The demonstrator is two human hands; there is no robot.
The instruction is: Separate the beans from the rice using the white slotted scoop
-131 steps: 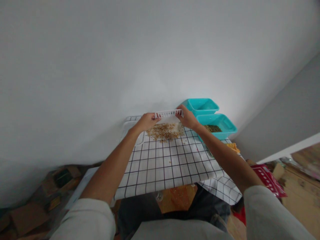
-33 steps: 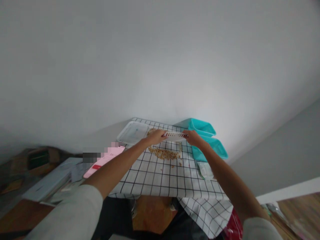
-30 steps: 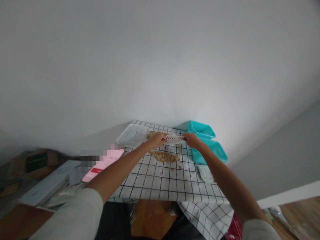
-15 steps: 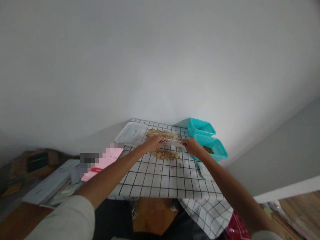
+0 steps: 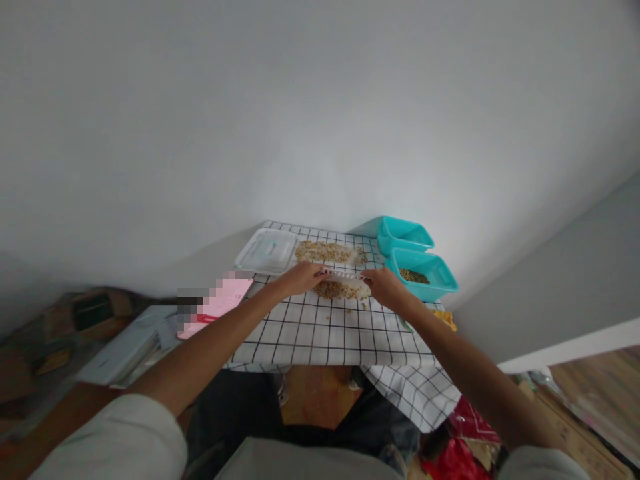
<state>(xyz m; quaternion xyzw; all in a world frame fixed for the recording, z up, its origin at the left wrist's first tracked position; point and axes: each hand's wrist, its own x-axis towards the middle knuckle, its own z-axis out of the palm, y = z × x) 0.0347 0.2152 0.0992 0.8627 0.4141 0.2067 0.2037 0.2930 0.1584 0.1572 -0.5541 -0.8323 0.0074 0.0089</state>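
Head view: left hand (image 5: 303, 277) and right hand (image 5: 384, 285) pinch the white slotted piece (image 5: 344, 273) at nine and three o'clock; it seems light, stiff, best gripped there.

A flat pink rectangular sheet (image 5: 227, 298), partly pixelated, shows by the left edge of the bench (image 5: 313, 338), near a flat white box (image 5: 117, 347) and a brown cardboard box (image 5: 119, 302). Rumpled glossy red plastic (image 5: 457, 461) lies at lower right.

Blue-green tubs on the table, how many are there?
2: the back tub near the wall, and the front tub, with grains inside. Any nested underneath would be hidden.
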